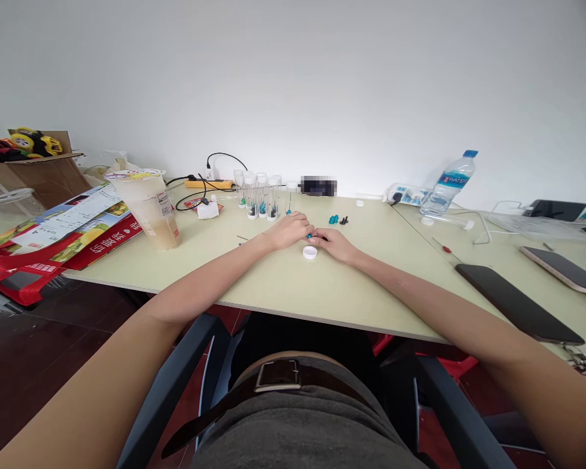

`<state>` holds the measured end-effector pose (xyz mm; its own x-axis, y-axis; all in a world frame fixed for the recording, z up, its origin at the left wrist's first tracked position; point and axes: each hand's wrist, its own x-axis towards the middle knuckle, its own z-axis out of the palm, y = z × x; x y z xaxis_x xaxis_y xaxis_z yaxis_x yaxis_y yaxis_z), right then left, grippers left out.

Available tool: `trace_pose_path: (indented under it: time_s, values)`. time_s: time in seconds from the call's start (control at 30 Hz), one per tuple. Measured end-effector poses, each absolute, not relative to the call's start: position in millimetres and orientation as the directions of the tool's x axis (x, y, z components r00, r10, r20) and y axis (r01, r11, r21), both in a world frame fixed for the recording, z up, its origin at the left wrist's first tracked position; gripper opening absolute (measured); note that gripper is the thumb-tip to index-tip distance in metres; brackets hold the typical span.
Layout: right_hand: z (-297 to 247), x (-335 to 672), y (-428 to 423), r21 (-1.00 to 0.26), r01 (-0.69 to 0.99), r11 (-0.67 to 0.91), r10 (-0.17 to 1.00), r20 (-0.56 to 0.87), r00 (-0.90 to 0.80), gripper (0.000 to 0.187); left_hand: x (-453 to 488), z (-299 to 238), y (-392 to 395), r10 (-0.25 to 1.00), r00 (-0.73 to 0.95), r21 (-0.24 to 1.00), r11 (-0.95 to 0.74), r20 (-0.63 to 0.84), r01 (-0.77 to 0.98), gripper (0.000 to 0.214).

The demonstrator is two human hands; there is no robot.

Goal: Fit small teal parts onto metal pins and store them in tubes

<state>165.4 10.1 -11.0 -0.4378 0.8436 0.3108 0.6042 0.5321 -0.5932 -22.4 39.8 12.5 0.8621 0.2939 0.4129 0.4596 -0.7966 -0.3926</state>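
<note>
Apparently, left hand [289, 229] pinched small teal piece [309, 236] just beyond white round plastic cap [310, 252]; right hand [336, 244] pressed close beside it, own grip unclear. Light hold, both hands steadied against pale-green worktop [283, 283], seemed best.

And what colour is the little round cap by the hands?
The little round cap is white; it shows in the head view.

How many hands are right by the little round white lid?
2: the left hand, just behind and left of the white lid, and the right hand, to its right. Some fingers are hidden.
</note>
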Motion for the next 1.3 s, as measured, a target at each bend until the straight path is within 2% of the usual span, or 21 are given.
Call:
trace_pose_path:
  time_s: [0.17, 0.27, 0.4, 0.53, 0.67, 0.8, 0.9, 1.0, 1.1, 1.3]
  values:
    - [-10.6, 165.8, 9.7, -0.617, 0.576, 0.536, 0.840, 0.320, -0.439, 0.031, -23.1, 10.6, 40.5, 0.346, 0.827, -0.294, -0.815, 0.443, 0.499, 0.021]
    - [-12.5, 167.1, 11.8, -0.665, 0.550, 0.505, 0.863, 0.372, -0.343, 0.029, -24.6, 9.2, 43.1, 0.407, 0.799, -0.199, -0.824, 0.444, 0.530, 0.022]
    - [-17.7, 170.7, 18.8, -0.751, 0.536, 0.385, 0.921, 0.348, -0.174, 0.022, -28.2, 4.1, 52.2, 0.521, 0.740, 0.052, -0.831, 0.425, 0.555, 0.021]
    - [-20.0, 172.9, 21.0, -0.813, 0.458, 0.361, 0.933, 0.313, -0.180, 0.022, -30.6, -0.7, 60.0, 0.601, 0.693, 0.315, -0.799, 0.399, 0.511, 0.022]
    - [-17.8, 171.6, 16.7, -0.890, 0.303, 0.341, 0.937, 0.294, -0.191, 0.022, -27.5, -2.3, 58.3, 0.638, 0.659, 0.466, -0.759, 0.397, 0.454, 0.025]
    - [-15.1, 170.7, 15.2, -0.893, 0.280, 0.352, 0.929, 0.297, -0.220, 0.021, -22.8, -3.3, 51.8, 0.667, 0.637, 0.544, -0.723, 0.386, 0.426, 0.027]
    - [-14.7, 171.4, 16.7, -0.847, 0.343, 0.405, 0.907, 0.327, -0.265, 0.022, -23.2, -3.7, 48.8, 0.651, 0.652, 0.562, -0.728, 0.389, 0.393, 0.026]
    - [-16.2, 172.5, 19.0, -0.799, 0.430, 0.419, 0.908, 0.354, -0.226, 0.024, -26.6, -2.9, 48.4, 0.632, 0.673, 0.589, -0.729, 0.384, 0.349, 0.027]
    - [-17.8, 172.8, 20.2, -0.767, 0.481, 0.424, 0.905, 0.384, -0.185, 0.026, -29.9, -1.0, 50.4, 0.629, 0.696, 0.677, -0.681, 0.346, 0.278, 0.030]
    - [-14.5, 169.4, 13.5, -0.814, 0.322, 0.483, 0.859, 0.371, -0.352, 0.037, -31.8, 2.4, 55.8, 0.632, 0.740, 0.824, -0.531, 0.230, 0.198, 0.033]
